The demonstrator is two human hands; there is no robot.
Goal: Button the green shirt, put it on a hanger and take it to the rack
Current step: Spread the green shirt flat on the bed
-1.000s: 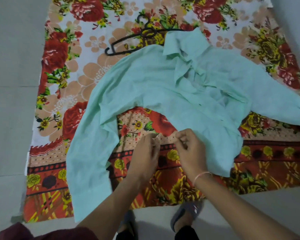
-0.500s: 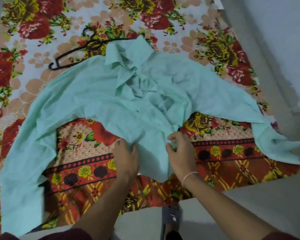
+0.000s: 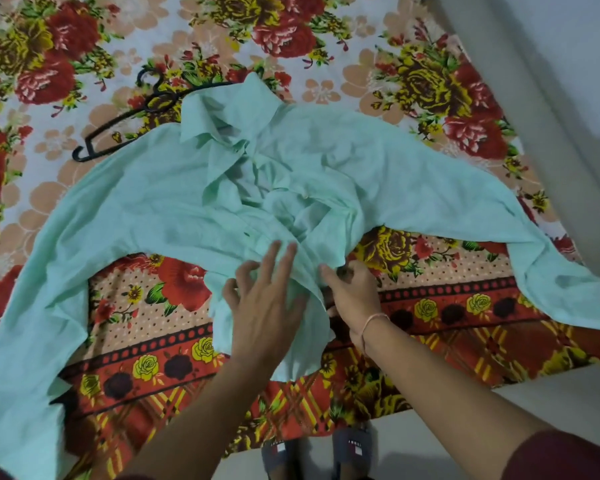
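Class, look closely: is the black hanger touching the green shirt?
Touching. The head view shows the black hanger running under the green shirt beside the collar, no gap between them.

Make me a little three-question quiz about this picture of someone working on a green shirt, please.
1. True or false: the hanger is already fully inside the shirt.
2. Which hand wears a thin pink wristband? A. left hand B. right hand
3. Fill in: the shirt lies spread on a ______ sheet.

Key
1. False; it lies by the collar, one end under the cloth.
2. B.
3. Flowered.
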